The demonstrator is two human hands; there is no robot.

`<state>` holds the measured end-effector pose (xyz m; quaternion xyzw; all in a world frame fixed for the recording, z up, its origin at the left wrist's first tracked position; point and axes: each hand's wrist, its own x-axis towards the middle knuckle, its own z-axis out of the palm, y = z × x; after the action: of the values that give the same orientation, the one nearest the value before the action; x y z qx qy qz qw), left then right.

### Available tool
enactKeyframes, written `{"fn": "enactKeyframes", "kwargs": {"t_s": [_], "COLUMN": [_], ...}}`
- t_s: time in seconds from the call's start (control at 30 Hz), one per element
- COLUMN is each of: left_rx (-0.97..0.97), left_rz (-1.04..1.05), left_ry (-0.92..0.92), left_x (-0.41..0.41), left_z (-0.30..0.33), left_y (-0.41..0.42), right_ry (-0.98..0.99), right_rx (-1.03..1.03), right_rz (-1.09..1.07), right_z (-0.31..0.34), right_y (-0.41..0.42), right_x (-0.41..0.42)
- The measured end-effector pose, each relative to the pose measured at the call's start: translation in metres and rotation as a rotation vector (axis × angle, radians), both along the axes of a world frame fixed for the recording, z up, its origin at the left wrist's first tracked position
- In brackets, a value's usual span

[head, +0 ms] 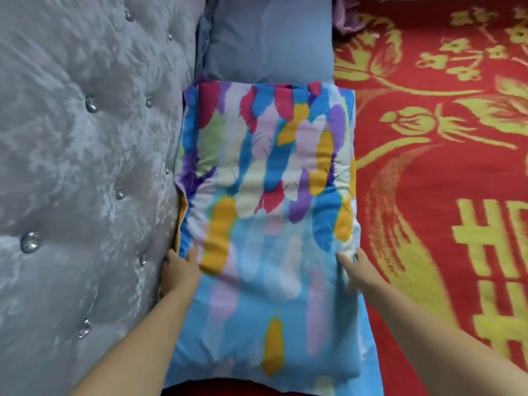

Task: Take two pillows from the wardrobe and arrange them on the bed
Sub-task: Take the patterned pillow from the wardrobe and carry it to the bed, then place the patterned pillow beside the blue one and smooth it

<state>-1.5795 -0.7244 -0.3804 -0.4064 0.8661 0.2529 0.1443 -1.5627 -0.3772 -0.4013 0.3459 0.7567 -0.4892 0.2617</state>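
A pillow with a bright feather print (pixel 265 167) lies on the bed against the grey headboard. Its near end rests on a paler blue feather-print pillow (pixel 257 324) closer to me. My left hand (pixel 178 270) grips the left near corner of the bright pillow, between it and the headboard. My right hand (pixel 357 272) holds its right near corner. A plain blue-grey pillow (pixel 268 41) lies beyond, touching the bright pillow's far end.
The tufted grey velvet headboard (pixel 85 167) with shiny buttons fills the left side. A red bedspread with yellow patterns (pixel 443 167) covers the bed to the right. A bit of purple cloth (pixel 344 15) shows at the top.
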Motion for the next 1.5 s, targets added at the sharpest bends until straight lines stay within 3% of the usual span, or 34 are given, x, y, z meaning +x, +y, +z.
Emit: {"fn": "enactKeyframes", "kwargs": {"t_s": [0.1, 0.3, 0.5, 0.6, 0.8, 0.97, 1.23, 1.5], "left_rx": [-0.021, -0.008, -0.079, -0.168, -0.225, -0.211, -0.247, -0.315], "left_rz": [-0.081, -0.130, -0.154, -0.327, -0.608, -0.620, -0.629, -0.457], "left_ry": [-0.062, -0.109, -0.104, -0.048, 0.083, 0.254, 0.316, 0.307], "left_x": [0.006, 0.024, 0.021, 0.020, 0.006, 0.000, 0.014, 0.085], "left_z": [0.008, 0.002, 0.004, 0.030, 0.109, 0.179, 0.248, 0.275], "left_y": [-0.004, 0.001, 0.008, 0.018, 0.059, 0.091, 0.140, 0.220], "right_ry": [-0.061, 0.059, -0.028, -0.063, 0.349, 0.629, 0.808, 0.924], "right_rx": [-0.055, 0.222, 0.107, 0.392, 0.644, 0.741, 0.806, 0.811], "right_rz": [-0.024, 0.039, 0.205, 0.408, 0.745, 0.890, 0.933, 1.094], "right_z": [-0.005, -0.008, -0.002, 0.023, 0.115, 0.187, 0.257, 0.300], "right_y": [-0.005, -0.002, 0.005, -0.003, -0.038, -0.043, -0.001, 0.094], "right_x": [0.036, 0.037, 0.033, 0.024, -0.002, -0.022, -0.025, -0.001]}}
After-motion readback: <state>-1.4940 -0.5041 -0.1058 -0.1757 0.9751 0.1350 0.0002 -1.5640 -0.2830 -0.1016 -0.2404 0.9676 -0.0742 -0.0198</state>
